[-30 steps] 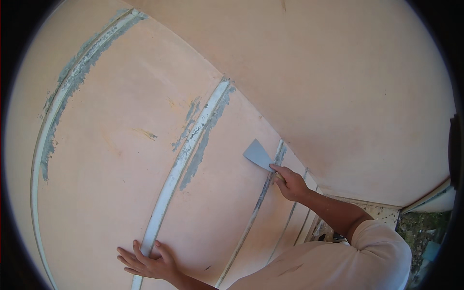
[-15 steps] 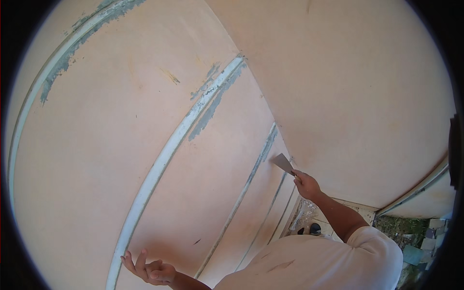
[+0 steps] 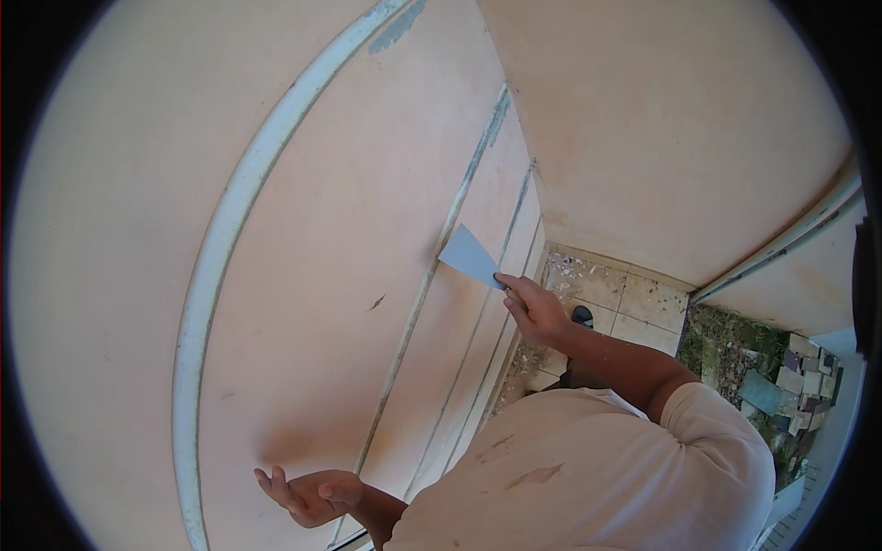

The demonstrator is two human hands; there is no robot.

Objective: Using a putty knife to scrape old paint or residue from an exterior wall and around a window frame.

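1. A broad, pale blue-white strip (image 3: 190,386), smooth-faced and bowed by the lens, runs along a matt, peach-beige wall (image 3: 303,303).
2. To the right of the broad strip, well apart from it, is a scraper with a flat, flaring grey metal blade (image 3: 469,258) and a light-coloured handle.
3. The right hand (image 3: 540,315), farther right of the broad strip, has its fingers closed round that handle. The blade's wide edge lies over or just beside a narrow, grey-stained strip (image 3: 479,151); whether it touches cannot be told.
4. The left hand (image 3: 312,496), right of the broad strip's lower end, is turned palm upward, its fingers spread and loosely curled, gripping nothing. A soft shadow falls on the wall near it.
5. A rough-edged grey patch (image 3: 397,29) lies just right of the broad strip's upper end.
6. Far right of the broad strip are square, debris-speckled beige floor tiles (image 3: 648,308) and a scatter of flat, angular slabs (image 3: 797,390).
7. Nearer the broad strip's lower end, a pale cloth shirt (image 3: 606,477) shows brownish smears.
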